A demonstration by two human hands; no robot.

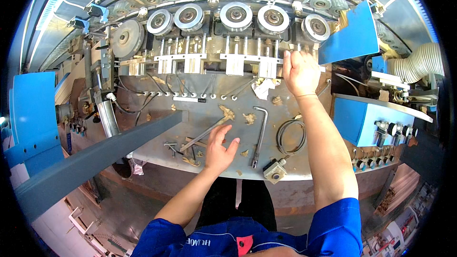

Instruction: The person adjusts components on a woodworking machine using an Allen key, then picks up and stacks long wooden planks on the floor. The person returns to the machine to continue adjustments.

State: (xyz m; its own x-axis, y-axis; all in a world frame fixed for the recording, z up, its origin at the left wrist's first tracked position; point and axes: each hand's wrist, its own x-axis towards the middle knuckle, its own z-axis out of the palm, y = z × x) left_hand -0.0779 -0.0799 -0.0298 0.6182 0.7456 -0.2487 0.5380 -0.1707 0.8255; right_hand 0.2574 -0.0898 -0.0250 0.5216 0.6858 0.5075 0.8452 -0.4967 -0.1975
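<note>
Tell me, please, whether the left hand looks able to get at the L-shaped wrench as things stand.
Probably yes: the left hand appears open near the L-shaped wrench, which lies uncovered, with only a small tan scrap between them.

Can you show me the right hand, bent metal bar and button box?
Right hand [302,74]: head view, back of the hand.
Bent metal bar [261,135]: head view, its long shaft.
Button box [274,170]: head view, its top face.

Bright, fairly even light on flat grey metal counter [204,114] under left hand [220,150]. Glare on round silver metal wheels [273,18] beyond right hand [301,72]. Grey floor [131,209] below left hand dimmer. Fisheye bends outer edges; black rim.
</note>
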